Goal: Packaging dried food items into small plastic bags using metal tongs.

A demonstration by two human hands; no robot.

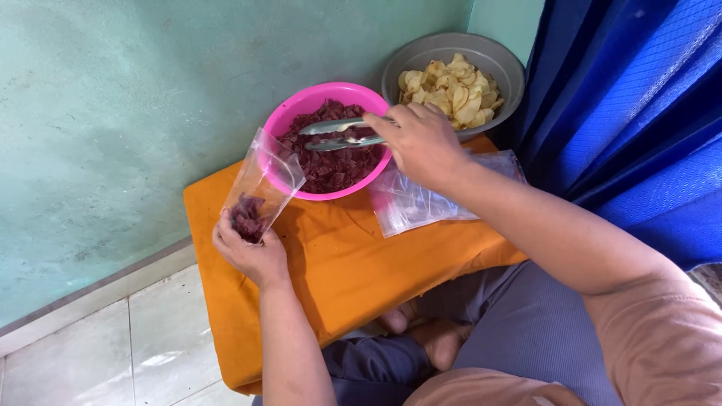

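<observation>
A low desk (338, 263), draped in orange cloth, is pressed into a corner: a green wall is met at its far edge, a blue curtain (639, 113) hangs close on the right, and tiled floor (113, 353) lies open to the left, where the freest room for movement is found. The near edge is crowded by the person's folded legs. At the back right a grey bowl (492, 60) of pale chips (450, 90) is set, partly off the cloth; just beside it a pink bowl (289, 113) is seen still well filled with dark red chips (335, 162). A stack of empty clear bags (421, 203) is laid right of the pink bowl, under the right forearm, so much bagging is judged to remain. One clear bag (263, 184) is held open and tilted toward the pink bowl's rim by the left hand (252, 252), whose grip is clenched round the bag's lower part; only a small heap of red chips is lodged at its bottom, so filling is judged barely begun. Metal tongs (338, 134) are grasped by the right hand (425, 143) over the red chips, their arms close together; whether chips are pinched cannot be told. Little clearance is left between bag mouth and bowl rim.
</observation>
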